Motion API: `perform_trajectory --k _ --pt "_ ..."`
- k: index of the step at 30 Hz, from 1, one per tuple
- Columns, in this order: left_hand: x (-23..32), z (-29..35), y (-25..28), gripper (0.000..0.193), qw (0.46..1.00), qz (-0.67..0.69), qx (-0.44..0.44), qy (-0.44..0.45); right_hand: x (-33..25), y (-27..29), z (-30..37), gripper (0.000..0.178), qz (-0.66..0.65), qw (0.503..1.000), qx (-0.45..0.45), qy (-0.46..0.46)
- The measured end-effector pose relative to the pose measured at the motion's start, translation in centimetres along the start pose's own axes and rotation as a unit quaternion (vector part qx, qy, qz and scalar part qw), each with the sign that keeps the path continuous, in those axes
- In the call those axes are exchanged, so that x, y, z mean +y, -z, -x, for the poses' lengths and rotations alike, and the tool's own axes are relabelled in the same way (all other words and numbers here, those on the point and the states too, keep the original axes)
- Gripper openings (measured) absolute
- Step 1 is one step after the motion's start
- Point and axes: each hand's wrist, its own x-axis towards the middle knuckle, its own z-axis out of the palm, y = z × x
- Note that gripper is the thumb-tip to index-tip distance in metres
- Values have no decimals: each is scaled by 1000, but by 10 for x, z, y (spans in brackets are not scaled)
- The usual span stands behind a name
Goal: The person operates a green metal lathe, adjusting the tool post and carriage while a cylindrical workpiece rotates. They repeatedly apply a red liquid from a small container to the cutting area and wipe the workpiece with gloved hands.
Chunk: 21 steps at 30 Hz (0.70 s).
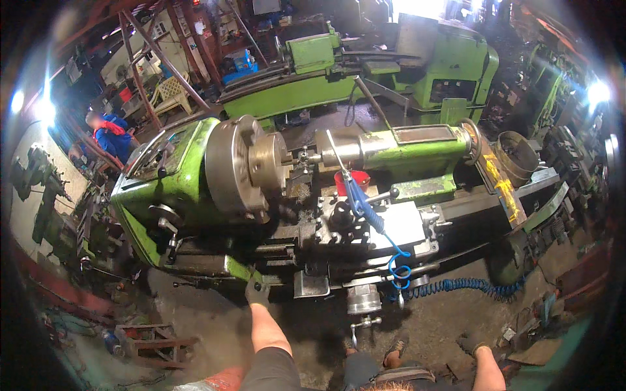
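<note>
My left hand [257, 293], in a grey work glove, reaches to the front of a green lathe [156, 189]. Its fingers close around a small black-knobbed lever [258, 285] beside the green front edge. My right hand [472, 343], in a dark glove, hangs low at the right, apart from the machine, with its fingers loosely apart. On the lathe, a large steel chuck [228, 169] carries a round metal workpiece [266, 160]. The tailstock [411, 153] faces it with a tool in its spindle. A blue air gun [360, 199] lies over the carriage beside a red container [352, 181].
The carriage's cross-slide handle [365, 322] juts toward me. A blue coiled hose [473, 285] runs right below the bed. Behind stands another green lathe [287, 98]. A person in blue [112, 137] is at the far left. A metal frame [160, 345] lies on the floor; a bucket [517, 158] stands right.
</note>
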Motion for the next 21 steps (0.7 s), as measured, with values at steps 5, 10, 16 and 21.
perform_trajectory --k 5,10,16,21 --pt "6 -19 -11 24 999 -32 23 -5 14 -5 21 36 26 999 13 -44" --pt "7 -20 -13 23 992 -102 -3 -71 24 -5 28 37 -23 991 5 -131" --pt "12 -2 -30 22 997 -52 56 -28 45 -16 17 38 -45 988 9 -148" --pt "3 -5 -27 23 996 -39 65 -42 57 -22 -11 34 -5 997 32 -76"
